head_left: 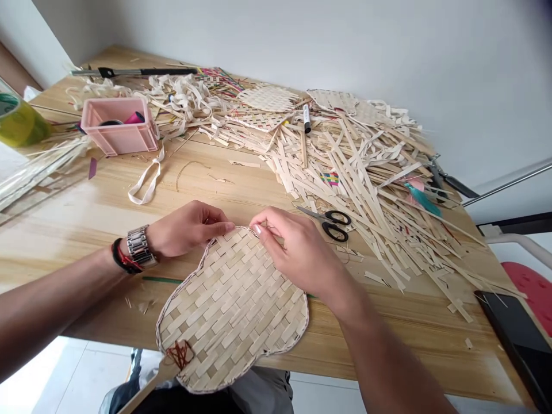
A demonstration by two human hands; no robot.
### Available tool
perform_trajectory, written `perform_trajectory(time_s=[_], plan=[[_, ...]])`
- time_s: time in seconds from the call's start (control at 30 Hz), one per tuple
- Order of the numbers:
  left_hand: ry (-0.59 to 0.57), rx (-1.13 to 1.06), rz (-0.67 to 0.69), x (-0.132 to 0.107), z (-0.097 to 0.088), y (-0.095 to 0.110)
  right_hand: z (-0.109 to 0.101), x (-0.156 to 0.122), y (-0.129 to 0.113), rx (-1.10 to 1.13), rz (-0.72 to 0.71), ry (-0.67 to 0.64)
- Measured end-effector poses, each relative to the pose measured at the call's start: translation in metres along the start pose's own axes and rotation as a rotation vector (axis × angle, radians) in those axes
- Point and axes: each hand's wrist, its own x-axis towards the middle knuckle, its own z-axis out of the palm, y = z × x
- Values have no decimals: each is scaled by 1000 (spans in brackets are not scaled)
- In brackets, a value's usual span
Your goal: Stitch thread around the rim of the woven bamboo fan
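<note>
A woven hand fan (235,305) of pale flat strips leans over the table's front edge, its wooden handle (149,391) pointing down and to the left. Red thread (180,355) crosses where handle and weave meet, and a braided edging runs round the rim. My left hand (190,229) pinches the far rim between thumb and fingers. Just to its right, my right hand (287,244) is closed on the same rim, thumb against forefinger; whether a thin strand is also between them I cannot tell. Black-handled scissors (330,221) lie beyond my right hand.
Loose strips (345,178) are heaped across the back and right, with other woven pieces (267,98) and a marker (306,118). A pink bin (118,126) and yellow tape (21,123) stand at the left. A phone (513,339) lies on the right edge.
</note>
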Motion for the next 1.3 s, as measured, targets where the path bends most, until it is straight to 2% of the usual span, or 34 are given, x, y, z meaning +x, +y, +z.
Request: perform_trajectory(time_s=[0.27, 0.63, 0.83, 1.07, 1.13, 1.3], plan=[[19, 54, 6, -2, 2, 3, 2, -1, 2, 3, 13, -24], [47, 51, 99, -2, 7, 3, 3, -2, -1, -48, -10, -26], [56, 16, 140, -4, 13, 1, 8, -4, -6, -188, -75, -41], [52, 16, 147, -5, 14, 2, 23, -5, -13, -409, -164, 28], [76, 32, 149, -5, 14, 1, 22, -5, -13, -385, -151, 57], [120, 63, 153, -4, 15, 0, 7, -4, -9, -168, -106, 65]])
